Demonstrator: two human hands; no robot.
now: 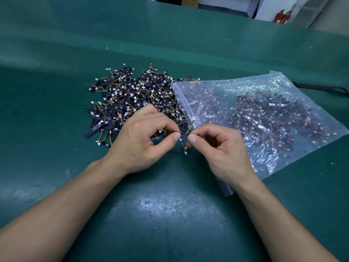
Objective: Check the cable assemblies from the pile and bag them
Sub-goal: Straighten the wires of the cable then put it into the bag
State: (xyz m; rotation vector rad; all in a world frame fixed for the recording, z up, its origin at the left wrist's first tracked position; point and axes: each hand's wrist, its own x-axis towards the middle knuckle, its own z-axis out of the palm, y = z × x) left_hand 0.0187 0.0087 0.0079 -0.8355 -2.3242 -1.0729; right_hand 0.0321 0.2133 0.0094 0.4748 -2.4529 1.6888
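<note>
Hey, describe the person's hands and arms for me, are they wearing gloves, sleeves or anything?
The left hand and right hand are bare: no gloves or rings on the fingers. Both forearms are bare too, with no sleeve, watch or wrist strap in view.

The one wide-angle camera rode on the person's head, looking forward and steeply down over the worn teal-green table mat (pixel 170 214). It sat near: the left hand (pixel 139 142) and right hand (pixel 222 154) filled the frame's centre, and the mat's far edge bowed across the top.
</note>
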